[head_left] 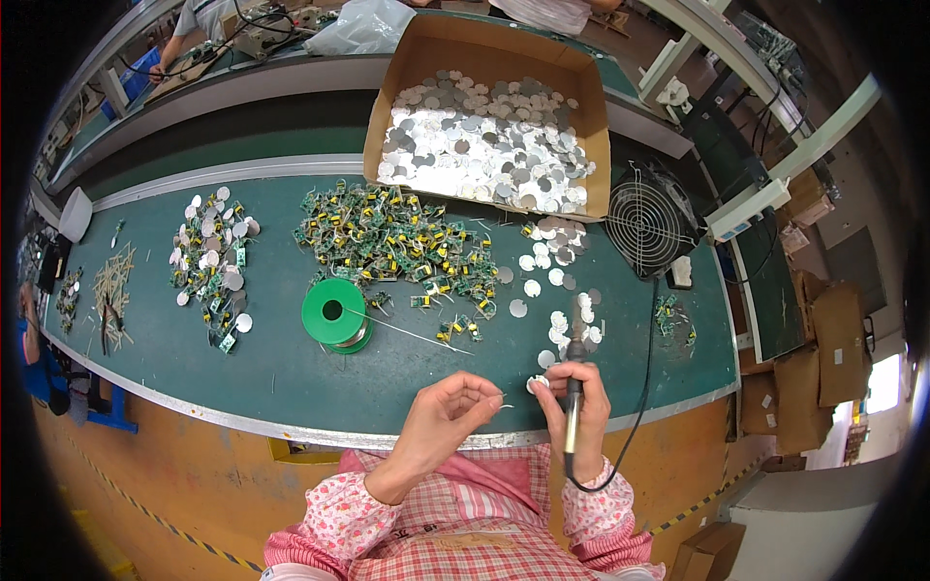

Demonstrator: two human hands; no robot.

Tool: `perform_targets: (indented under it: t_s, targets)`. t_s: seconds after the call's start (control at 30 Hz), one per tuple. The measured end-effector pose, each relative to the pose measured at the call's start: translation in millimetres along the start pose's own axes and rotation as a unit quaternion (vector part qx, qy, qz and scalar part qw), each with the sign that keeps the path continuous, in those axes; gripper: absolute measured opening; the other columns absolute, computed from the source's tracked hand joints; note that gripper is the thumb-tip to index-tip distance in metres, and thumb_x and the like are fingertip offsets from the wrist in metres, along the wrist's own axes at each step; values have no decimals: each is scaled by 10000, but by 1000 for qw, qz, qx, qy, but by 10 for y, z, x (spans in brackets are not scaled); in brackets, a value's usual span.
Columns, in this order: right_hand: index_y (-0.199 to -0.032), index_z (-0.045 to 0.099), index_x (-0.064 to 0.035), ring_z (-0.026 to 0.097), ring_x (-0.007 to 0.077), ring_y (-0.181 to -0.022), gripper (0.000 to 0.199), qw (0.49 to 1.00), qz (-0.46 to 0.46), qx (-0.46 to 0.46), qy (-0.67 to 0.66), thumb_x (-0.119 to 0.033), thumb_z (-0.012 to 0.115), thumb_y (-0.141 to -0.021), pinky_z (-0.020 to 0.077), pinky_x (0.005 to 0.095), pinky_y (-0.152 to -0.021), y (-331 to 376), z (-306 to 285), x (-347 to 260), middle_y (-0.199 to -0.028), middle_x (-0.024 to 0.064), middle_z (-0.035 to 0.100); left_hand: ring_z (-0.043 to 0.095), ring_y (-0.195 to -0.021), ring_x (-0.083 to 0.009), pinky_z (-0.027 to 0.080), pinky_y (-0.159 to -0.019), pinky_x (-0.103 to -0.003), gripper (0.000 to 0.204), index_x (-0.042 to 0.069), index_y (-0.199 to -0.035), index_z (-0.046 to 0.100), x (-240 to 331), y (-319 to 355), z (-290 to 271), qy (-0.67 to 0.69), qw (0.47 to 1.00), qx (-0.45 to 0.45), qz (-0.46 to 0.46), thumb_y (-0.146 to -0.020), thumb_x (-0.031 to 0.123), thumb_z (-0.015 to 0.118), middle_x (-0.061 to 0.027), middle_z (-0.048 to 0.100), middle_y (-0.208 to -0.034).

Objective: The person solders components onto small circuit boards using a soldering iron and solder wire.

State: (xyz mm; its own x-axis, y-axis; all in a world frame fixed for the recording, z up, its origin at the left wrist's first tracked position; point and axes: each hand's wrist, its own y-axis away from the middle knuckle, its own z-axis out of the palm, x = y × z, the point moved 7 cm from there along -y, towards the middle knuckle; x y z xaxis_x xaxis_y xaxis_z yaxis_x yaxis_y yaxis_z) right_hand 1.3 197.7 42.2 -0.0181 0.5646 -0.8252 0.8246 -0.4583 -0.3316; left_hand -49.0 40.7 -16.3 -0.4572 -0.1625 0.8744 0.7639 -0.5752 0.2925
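My right hand (584, 395) is wrapped round a soldering iron (572, 426), whose tip end points away from me over the table. The thumb and a finger of the same hand pinch a small white disc (536, 384). Just left of it, my left hand (450, 414) is closed in a pinch, with a short thin pale wire (506, 406) sticking out at the fingertips. Beyond the hands stands a green spool of solder wire (335, 316), a loose strand running right from it. Several white and grey discs (559, 324) lie beside the iron's tip.
A cardboard box (392, 107) of discs stands at the back. Small circuit boards (397, 237) with yellow parts are heaped before it. Farther left lie boards with discs (211, 257) and thin sticks (114, 286). A round black fan (651, 221) stands right; the iron's cord hangs near my right arm.
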Motion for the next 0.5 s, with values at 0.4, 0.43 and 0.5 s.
perform_targets:
  t_s: [0.4, 0.43, 0.5]
  targets:
    - [-926, 572, -33, 623, 152, -738, 203, 993, -55, -63, -80, 58, 680, -780, 493, 257, -633, 84, 72, -280, -865, 95, 659, 526, -650, -11, 413, -556, -172, 91, 7, -906, 603, 112, 50, 95, -9, 998, 0, 60, -855, 66, 649, 20, 617, -782]
    - [-924, 573, -35, 621, 155, -733, 204, 993, -71, -61, -68, 61, 680, -779, 490, 259, -628, 87, 72, -302, -863, 96, 660, 520, -640, -10, 407, -546, -172, 94, 7, -903, 603, 123, 54, 90, 1, 998, 5, 67, -851, 68, 653, 22, 616, -774]
    - [-922, 574, -36, 621, 162, -728, 208, 993, -79, -62, -64, 63, 682, -775, 489, 263, -625, 91, 81, -325, -858, 98, 661, 517, -636, -9, 405, -543, -173, 97, 7, -898, 601, 112, 47, 74, -7, 997, 10, 71, -849, 70, 656, 21, 616, -769]
